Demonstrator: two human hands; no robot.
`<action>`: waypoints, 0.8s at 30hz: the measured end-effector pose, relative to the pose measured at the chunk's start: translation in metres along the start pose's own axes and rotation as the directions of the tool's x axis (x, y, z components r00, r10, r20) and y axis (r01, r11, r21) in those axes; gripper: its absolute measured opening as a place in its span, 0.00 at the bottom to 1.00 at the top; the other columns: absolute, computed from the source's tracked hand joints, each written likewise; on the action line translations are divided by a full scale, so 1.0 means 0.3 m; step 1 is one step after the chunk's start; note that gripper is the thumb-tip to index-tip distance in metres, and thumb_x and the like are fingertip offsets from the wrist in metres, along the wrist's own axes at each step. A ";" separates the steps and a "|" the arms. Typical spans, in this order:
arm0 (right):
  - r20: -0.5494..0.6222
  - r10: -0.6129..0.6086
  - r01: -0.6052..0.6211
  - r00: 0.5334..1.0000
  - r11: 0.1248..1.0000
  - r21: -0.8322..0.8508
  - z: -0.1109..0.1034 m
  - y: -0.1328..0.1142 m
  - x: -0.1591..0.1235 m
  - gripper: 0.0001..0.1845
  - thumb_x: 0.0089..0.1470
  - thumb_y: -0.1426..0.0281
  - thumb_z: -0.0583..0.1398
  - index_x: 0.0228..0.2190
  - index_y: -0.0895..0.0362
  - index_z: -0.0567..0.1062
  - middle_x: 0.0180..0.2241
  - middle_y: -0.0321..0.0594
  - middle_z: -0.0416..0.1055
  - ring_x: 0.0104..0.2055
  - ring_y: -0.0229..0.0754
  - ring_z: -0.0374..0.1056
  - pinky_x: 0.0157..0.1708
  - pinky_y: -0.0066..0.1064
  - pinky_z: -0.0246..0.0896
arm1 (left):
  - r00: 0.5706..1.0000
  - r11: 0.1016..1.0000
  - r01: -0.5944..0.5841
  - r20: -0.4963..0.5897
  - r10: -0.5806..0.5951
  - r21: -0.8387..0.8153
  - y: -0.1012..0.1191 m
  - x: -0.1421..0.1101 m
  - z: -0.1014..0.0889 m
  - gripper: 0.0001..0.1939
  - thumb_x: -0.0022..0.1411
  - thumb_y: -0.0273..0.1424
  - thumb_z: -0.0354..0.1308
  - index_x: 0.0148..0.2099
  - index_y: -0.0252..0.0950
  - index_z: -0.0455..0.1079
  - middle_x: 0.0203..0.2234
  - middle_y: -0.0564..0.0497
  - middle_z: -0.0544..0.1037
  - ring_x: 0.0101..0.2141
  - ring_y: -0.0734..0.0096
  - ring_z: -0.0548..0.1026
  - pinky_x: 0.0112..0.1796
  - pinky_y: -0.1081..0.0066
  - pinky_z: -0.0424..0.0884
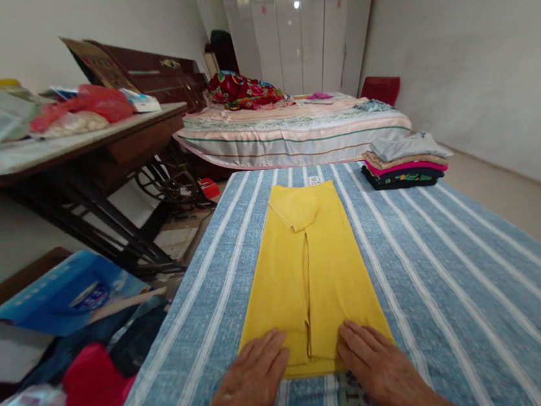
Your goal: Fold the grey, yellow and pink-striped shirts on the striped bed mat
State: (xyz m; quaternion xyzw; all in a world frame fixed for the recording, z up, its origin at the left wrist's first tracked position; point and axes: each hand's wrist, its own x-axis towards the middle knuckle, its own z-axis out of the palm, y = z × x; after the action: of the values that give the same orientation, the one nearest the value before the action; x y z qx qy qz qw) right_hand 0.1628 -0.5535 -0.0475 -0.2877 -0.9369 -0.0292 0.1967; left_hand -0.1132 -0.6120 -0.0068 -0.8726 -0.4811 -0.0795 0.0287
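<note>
One yellow garment (281, 293). On garment's near end: one left hand (257, 367), one right hand (374, 360), two in all. Right of and beyond garment: one stack of folded clothes (405, 165), at least four pieces. Beyond garment: one bed (292, 136), one red floral bundle (244, 90), one wardrobe (280, 32). Left of garment: one treadle table (134, 124), one blue box (65, 285). Under garment: one striped cloth (454, 273).

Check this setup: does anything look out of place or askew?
On the yellow garment, a pointed flap lies slanted at the far end, lopsided against its straight edges. Clothes at lower left lie heaped, unlike the folded stack.
</note>
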 end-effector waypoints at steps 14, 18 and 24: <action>-0.140 0.051 -0.052 0.989 0.999 -0.007 0.067 0.038 -0.029 0.22 0.49 0.80 0.51 0.45 0.58 0.72 0.50 0.47 0.69 0.56 0.51 0.59 0.50 0.42 0.62 | 0.987 0.996 0.035 -0.158 -0.022 0.083 -0.051 0.031 0.046 0.28 0.52 0.16 0.43 0.54 0.37 0.64 0.48 0.45 0.74 0.49 0.64 0.71 0.50 0.63 0.69; -0.182 0.094 -0.083 0.979 0.994 0.065 0.062 0.051 -0.016 0.20 0.48 0.80 0.51 0.42 0.58 0.72 0.46 0.47 0.71 0.52 0.50 0.63 0.49 0.40 0.62 | 0.984 0.998 0.040 -0.174 -0.032 0.045 -0.066 0.062 -0.006 0.23 0.54 0.17 0.43 0.49 0.38 0.67 0.44 0.47 0.76 0.46 0.67 0.73 0.49 0.67 0.70; 0.049 0.091 -0.100 0.995 0.965 0.243 -0.009 0.102 0.040 0.17 0.45 0.80 0.52 0.36 0.54 0.73 0.36 0.40 0.73 0.39 0.42 0.68 0.40 0.30 0.64 | 0.999 0.999 0.018 -0.047 -0.020 -0.038 -0.123 0.069 -0.073 0.21 0.57 0.21 0.47 0.51 0.43 0.66 0.43 0.53 0.78 0.44 0.70 0.75 0.48 0.71 0.70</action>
State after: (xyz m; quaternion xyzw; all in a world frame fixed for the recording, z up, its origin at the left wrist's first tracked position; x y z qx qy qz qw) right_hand 0.1717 -0.5222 -0.0421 -0.3064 -0.9219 0.1019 0.2142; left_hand -0.1359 -0.5779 0.0172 -0.8662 -0.4870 -0.1093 0.0231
